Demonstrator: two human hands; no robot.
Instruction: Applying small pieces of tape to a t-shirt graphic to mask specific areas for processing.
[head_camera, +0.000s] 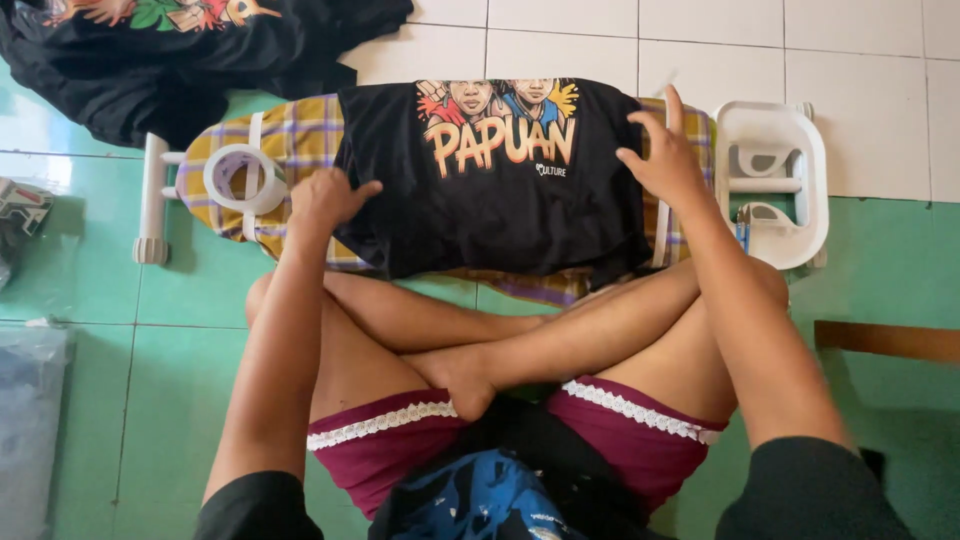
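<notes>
A folded black T-shirt (500, 215) with a colourful printed picture lies across a low ironing board (300, 135) with a yellow and purple checked cover. My left hand (328, 198) rests on the shirt's left edge, fingers curled onto the fabric. My right hand (663, 155) presses flat on the shirt's right side, fingers spread. I sit cross-legged on the floor right in front of the board.
A roll of clear tape (245, 178) sits on the board's left end. The white iron rest (775, 185) is at the right end. More black clothes (170, 55) are piled at the top left. A plastic bag (30, 420) lies at the left, on the green and white tiled floor.
</notes>
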